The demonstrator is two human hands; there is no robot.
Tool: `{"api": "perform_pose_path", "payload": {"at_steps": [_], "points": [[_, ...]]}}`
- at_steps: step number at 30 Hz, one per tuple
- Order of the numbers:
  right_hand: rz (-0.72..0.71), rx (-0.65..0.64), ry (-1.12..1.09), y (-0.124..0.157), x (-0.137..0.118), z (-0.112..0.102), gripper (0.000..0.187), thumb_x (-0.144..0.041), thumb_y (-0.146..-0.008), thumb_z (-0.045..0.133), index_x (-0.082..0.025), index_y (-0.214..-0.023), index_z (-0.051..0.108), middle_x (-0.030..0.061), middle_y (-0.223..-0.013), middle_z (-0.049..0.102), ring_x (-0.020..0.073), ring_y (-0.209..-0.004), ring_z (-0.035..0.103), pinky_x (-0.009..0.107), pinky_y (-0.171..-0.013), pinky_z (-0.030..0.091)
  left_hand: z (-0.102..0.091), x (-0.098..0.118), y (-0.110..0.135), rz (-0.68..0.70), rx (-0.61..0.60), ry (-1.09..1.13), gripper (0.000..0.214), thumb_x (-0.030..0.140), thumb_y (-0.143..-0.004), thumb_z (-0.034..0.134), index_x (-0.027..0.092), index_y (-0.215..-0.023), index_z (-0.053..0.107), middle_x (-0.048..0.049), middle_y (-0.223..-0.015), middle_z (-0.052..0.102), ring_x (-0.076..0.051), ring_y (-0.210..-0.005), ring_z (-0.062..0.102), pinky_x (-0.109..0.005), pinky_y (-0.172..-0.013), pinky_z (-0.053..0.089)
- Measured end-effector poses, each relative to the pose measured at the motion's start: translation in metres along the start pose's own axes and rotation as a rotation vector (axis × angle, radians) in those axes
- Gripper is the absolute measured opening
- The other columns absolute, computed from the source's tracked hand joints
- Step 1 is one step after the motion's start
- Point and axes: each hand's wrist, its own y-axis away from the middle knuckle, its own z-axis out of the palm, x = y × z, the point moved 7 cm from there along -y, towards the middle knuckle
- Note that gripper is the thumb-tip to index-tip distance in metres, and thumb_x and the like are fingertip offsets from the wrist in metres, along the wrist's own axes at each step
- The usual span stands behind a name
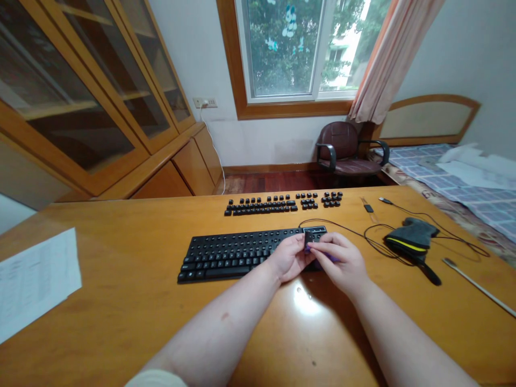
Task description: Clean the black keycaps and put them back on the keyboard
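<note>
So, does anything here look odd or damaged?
Yes: the long black plastic keyboard has uncapped upper rows, while small black square keycaps lie lined up beyond it on the orange-brown wooden desk. Keycaps normally sit on it; no breakage shows.

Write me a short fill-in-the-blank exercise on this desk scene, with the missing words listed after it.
1. Seen from the wearer, the loose black plastic keycaps lie ____ away than the long black keyboard.
2. The bare left hand and bare right hand meet around a small dark piece at the keyboard's ____ end.
3. White paper lies toward the ____ side of the glossy wooden desk.
4. The dark grey cloth item has one bright ____ stripe.

Missing words: farther; right; left; yellow.
</note>
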Motion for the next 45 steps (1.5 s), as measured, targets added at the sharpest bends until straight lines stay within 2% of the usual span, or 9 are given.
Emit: {"api": "perform_pose_path", "payload": {"at_steps": [8, 15, 20, 25, 28, 31, 36, 39, 45], "points": [[0.158, 0.193, 0.029, 0.001, 0.011, -0.010, 0.014, -0.020, -0.078, 0.059, -0.024, -0.084, 0.071, 0.0033, -0.078, 0.061, 0.0156, -0.074, 0.059, 0.029, -0.067, 0.050, 0.005, -0.009, 0.001, -0.070, -0.035, -0.110, 0.035, 0.028, -0.064, 0.075, 0.009, -0.091, 0.064, -0.0098, -0.088, 0.063, -0.014, -0.080, 0.058, -0.027, -0.079, 0.044], [-0.001, 0.091, 0.003, 0.004, 0.000, -0.002, 0.018, -0.017, -0.074, 0.062, -0.026, -0.087, 0.071, 0.0025, -0.077, 0.061, 0.0154, -0.071, 0.058, 0.030, -0.066, 0.049, 0.004, -0.004, 0.001, -0.014, -0.001, -0.068, 0.022, 0.024, -0.068, 0.071, 0.009, -0.083, 0.064, -0.0079, -0.083, 0.063, -0.014, -0.080, 0.058, -0.030, -0.084, 0.042], [0.246, 0.214, -0.063, 0.005, 0.021, -0.009, 0.010, -0.022, -0.075, 0.063, -0.023, -0.079, 0.072, 0.0032, -0.077, 0.062, 0.0163, -0.075, 0.059, 0.030, -0.069, 0.049, 0.007, -0.015, 0.002, -0.085, -0.023, -0.069, 0.033, 0.024, -0.067, 0.072, 0.009, -0.095, 0.062, -0.0095, -0.089, 0.063, -0.014, -0.079, 0.059, -0.028, -0.079, 0.044], [0.604, 0.237, -0.353, 0.012, 0.052, 0.003, 0.014, -0.032, -0.073, 0.065, -0.020, -0.079, 0.068, 0.0049, -0.081, 0.068, 0.0182, -0.077, 0.062, 0.033, -0.075, 0.049, 0.003, -0.017, 0.003, -0.111, -0.006, 0.053, 0.010, 0.014, -0.073, 0.065, 0.008, -0.080, 0.061, -0.0030, -0.069, 0.056, -0.008, -0.065, 0.055, -0.023, -0.072, 0.047], [0.704, 0.200, -0.511, 0.014, 0.060, 0.011, 0.020, -0.035, -0.069, 0.067, -0.019, -0.081, 0.067, 0.0041, -0.079, 0.069, 0.0174, -0.073, 0.062, 0.032, -0.072, 0.049, 0.004, -0.018, 0.004, -0.159, -0.031, 0.084, 0.008, 0.010, -0.073, 0.063, 0.008, -0.079, 0.059, -0.0029, -0.069, 0.055, -0.008, -0.065, 0.055, -0.024, -0.073, 0.048], [0.657, 0.090, -0.542, 0.010, 0.059, 0.014, 0.020, -0.037, -0.072, 0.065, -0.019, -0.079, 0.069, 0.0039, -0.079, 0.068, 0.0176, -0.076, 0.062, 0.031, -0.075, 0.049, 0.004, -0.020, 0.006, -0.190, -0.038, 0.092, 0.010, 0.010, -0.073, 0.063, 0.008, -0.082, 0.059, -0.0031, -0.069, 0.056, -0.009, -0.066, 0.056, -0.026, -0.075, 0.049], [0.413, -0.120, -0.508, 0.000, 0.049, 0.016, 0.024, -0.033, -0.069, 0.069, -0.021, -0.090, 0.070, 0.0065, -0.094, 0.065, 0.0206, -0.092, 0.059, 0.036, -0.087, 0.045, 0.003, -0.017, 0.006, -0.167, -0.003, 0.118, 0.012, 0.010, -0.074, 0.062, 0.008, -0.086, 0.060, -0.0038, -0.071, 0.060, -0.008, -0.065, 0.058, -0.025, -0.077, 0.048], [0.382, -0.110, -0.504, -0.001, 0.051, 0.015, 0.022, -0.029, -0.063, 0.074, -0.021, -0.084, 0.071, 0.0053, -0.086, 0.064, 0.0197, -0.085, 0.059, 0.037, -0.082, 0.047, 0.003, -0.017, 0.007, -0.184, -0.006, 0.122, 0.016, 0.009, -0.074, 0.062, 0.008, -0.090, 0.061, -0.0040, -0.072, 0.061, -0.009, -0.065, 0.060, -0.026, -0.078, 0.049], [0.429, 0.028, -0.541, 0.003, 0.057, 0.011, 0.012, -0.023, -0.055, 0.078, -0.020, -0.063, 0.070, 0.0025, -0.072, 0.064, 0.0164, -0.070, 0.060, 0.033, -0.070, 0.050, 0.007, -0.017, 0.009, -0.205, -0.048, 0.115, 0.018, 0.007, -0.076, 0.061, 0.007, -0.093, 0.061, -0.0043, -0.076, 0.062, -0.009, -0.067, 0.061, -0.027, -0.081, 0.048]]}}
